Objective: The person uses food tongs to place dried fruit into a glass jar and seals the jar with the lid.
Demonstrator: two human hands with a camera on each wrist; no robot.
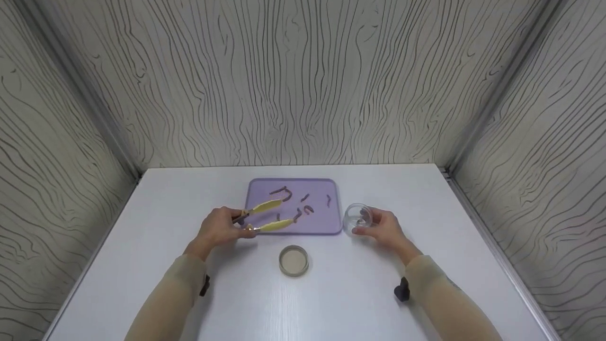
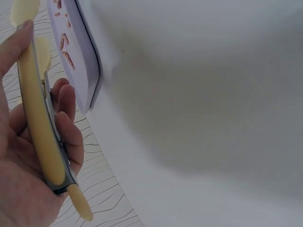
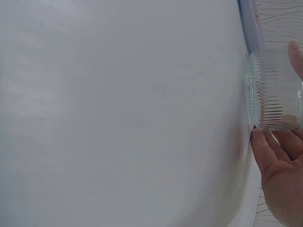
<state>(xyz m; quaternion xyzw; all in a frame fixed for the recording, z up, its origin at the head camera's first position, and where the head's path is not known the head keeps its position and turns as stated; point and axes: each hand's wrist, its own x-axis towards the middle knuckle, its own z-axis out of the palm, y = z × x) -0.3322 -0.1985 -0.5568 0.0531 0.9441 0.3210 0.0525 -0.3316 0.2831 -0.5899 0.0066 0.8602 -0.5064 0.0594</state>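
My left hand [image 1: 220,226] grips a pair of yellow tongs [image 1: 267,206], their two arms spread apart over the lilac tray [image 1: 326,228]. In the left wrist view, the thumb lies along one yellow handle [image 2: 40,123] and the fingers curl round the other side. Small brown strips [image 1: 308,209], some bent, lie scattered on the tray; the tong tips overlap a few of them. Just right of the tray, my right hand [image 1: 386,229] holds a clear ribbed glass jar [image 3: 274,90] between thumb and fingers. The jar stands upright, close to the tray's edge.
A round beige lid [image 1: 293,261] lies on the white table [image 1: 331,303] in front of the tray. Wood-patterned panels [image 1: 293,94] rise behind the table and on both sides.
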